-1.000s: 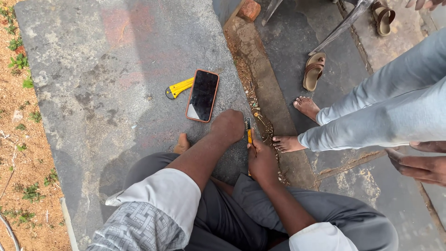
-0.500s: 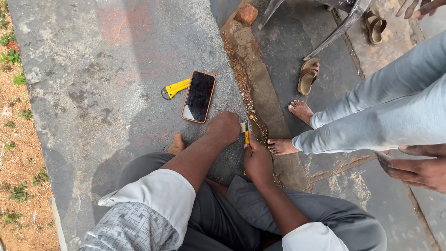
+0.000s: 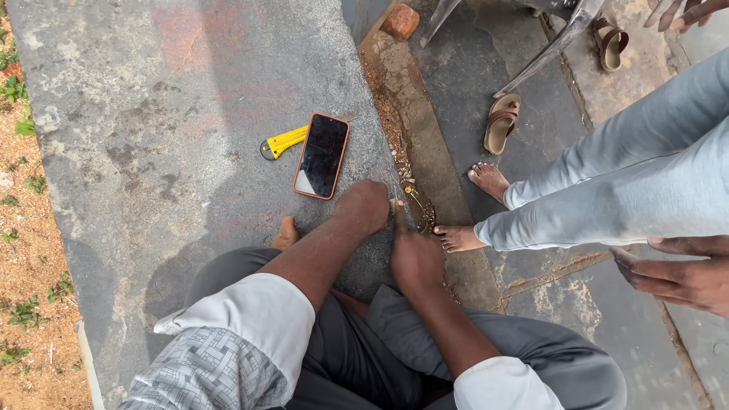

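Observation:
My left hand (image 3: 363,206) is a closed fist, knuckles down on the grey concrete slab (image 3: 152,114) near its right edge. My right hand (image 3: 414,254) lies right beside it, forefinger stretched forward, gripping a small yellow-handled tool (image 3: 393,203); only a sliver of the tool shows between the two hands. Its tip points at the debris-filled crack (image 3: 406,178) along the slab's edge. A dark phone in an orange case (image 3: 322,156) lies face up just beyond my left hand. A yellow utility knife (image 3: 282,142) sits partly under the phone.
Another person stands at the right in light grey trousers (image 3: 630,190), with bare feet (image 3: 459,238) close to my right hand and a hand (image 3: 680,273) hanging at the right edge. Brown sandals (image 3: 501,123), metal chair legs (image 3: 547,49) and a brick (image 3: 400,21) lie beyond. Soil and weeds (image 3: 23,228) border the left.
My right hand has closed in over the yellow-handled tool, hiding most of it. Both hands stay at the slab's edge. The phone and knife have not moved.

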